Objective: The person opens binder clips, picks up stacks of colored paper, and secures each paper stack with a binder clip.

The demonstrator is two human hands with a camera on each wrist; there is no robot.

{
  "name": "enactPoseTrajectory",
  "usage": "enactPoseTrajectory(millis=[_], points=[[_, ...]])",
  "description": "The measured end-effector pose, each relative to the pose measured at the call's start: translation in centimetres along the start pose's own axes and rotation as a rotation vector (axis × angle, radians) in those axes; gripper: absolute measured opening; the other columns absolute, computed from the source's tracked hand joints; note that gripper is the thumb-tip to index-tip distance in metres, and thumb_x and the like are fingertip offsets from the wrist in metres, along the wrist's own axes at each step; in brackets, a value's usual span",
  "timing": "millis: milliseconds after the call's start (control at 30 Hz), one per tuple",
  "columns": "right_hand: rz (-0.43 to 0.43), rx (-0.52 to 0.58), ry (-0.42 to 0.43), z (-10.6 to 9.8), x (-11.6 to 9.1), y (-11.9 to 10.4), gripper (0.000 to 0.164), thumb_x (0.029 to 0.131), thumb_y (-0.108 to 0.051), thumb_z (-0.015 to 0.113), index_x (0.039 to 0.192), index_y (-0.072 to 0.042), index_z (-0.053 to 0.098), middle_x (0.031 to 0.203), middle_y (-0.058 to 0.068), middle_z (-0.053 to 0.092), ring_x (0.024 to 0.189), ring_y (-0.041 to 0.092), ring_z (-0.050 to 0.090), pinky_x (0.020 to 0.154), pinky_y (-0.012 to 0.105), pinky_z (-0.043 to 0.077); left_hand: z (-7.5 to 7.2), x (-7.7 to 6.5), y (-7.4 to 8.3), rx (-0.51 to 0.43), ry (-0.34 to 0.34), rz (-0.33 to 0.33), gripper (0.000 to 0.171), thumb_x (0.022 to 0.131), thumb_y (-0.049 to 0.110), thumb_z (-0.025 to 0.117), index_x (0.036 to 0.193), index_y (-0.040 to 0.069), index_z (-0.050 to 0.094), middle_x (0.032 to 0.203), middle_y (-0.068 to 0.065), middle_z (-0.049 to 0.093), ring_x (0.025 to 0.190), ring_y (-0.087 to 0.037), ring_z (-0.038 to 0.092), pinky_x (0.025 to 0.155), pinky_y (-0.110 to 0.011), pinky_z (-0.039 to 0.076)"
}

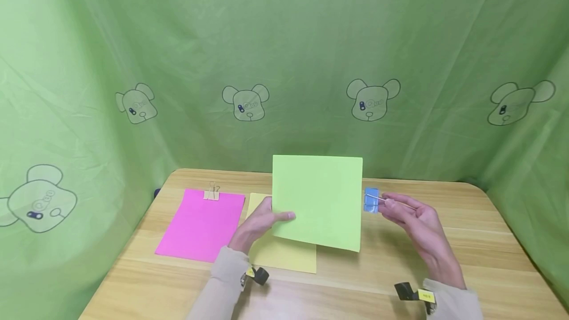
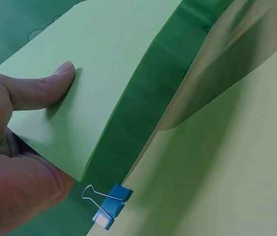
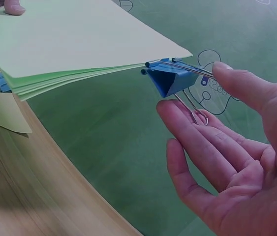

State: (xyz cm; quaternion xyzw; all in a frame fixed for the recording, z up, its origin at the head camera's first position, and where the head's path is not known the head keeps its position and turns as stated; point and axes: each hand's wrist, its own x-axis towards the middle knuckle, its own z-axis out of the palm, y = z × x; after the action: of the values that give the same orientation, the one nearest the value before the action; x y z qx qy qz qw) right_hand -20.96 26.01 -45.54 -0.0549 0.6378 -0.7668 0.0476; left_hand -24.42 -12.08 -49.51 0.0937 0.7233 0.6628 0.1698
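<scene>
My left hand (image 1: pixel 260 221) holds a stack of light green paper (image 1: pixel 317 196) raised over the table, thumb on its front face. In the right wrist view the stack's several sheets (image 3: pixel 59 81) fan slightly apart along the lower edge. To the right, my right hand (image 1: pixel 418 221) pinches a blue binder clip (image 1: pixel 371 200) by its wire handles, thumb on one handle and fingers under the other. The clip's mouth faces the stack's right edge, right at it in the right wrist view (image 3: pixel 175 78).
Pink paper (image 1: pixel 200 226) with a pale binder clip (image 1: pixel 212 194) at its top lies on the left of the wooden table (image 1: pixel 480 241). Yellow paper (image 1: pixel 284 258) lies partly behind the green stack; another blue clip (image 2: pixel 112 206) sits at its edge. Green curtains (image 1: pixel 311 23) surround the table.
</scene>
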Motion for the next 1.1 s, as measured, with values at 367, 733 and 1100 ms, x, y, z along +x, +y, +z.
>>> enactPoseTrajectory(millis=[367, 733, 1100], points=[[-0.02, -0.023, -0.004, -0.07, 0.07, 0.07, 0.024, 0.102, -0.011, 0.064, 0.124, -0.003, 0.068, 0.114, 0.003, 0.076, 0.102, 0.017, 0.074, 0.093, 0.027, 0.056, 0.02, -0.04, -0.02, -0.005, -0.005, 0.008, 0.061, 0.088, 0.02, 0.08, 0.143, 0.012, 0.053, 0.14, -0.003, 0.06, 0.14, -0.03, 0.045, 0.122, -0.057, 0.025], [-0.03, -0.082, -0.023, 0.13, -0.07, 0.12, 0.03, 0.103, -0.013, 0.063, 0.129, 0.001, 0.064, 0.116, 0.003, 0.076, 0.104, 0.017, 0.073, 0.095, 0.023, 0.055, 0.22, 0.0, -0.08, -0.006, -0.01, 0.002, 0.068, 0.088, 0.018, 0.08, 0.148, 0.014, 0.048, 0.146, -0.005, 0.055, 0.145, -0.032, 0.039, 0.122, -0.058, 0.023], [-0.017, -0.078, -0.021, 0.41, 0.02, -0.02, 0.032, 0.103, -0.014, 0.064, 0.13, 0.003, 0.063, 0.115, 0.005, 0.076, 0.104, 0.017, 0.073, 0.094, 0.025, 0.056, 0.62, 0.02, -0.17, 0.019, -0.008, -0.006, 0.082, 0.088, 0.021, 0.081, 0.157, 0.016, 0.038, 0.158, -0.005, 0.044, 0.15, -0.032, 0.031, 0.122, -0.058, 0.022]])
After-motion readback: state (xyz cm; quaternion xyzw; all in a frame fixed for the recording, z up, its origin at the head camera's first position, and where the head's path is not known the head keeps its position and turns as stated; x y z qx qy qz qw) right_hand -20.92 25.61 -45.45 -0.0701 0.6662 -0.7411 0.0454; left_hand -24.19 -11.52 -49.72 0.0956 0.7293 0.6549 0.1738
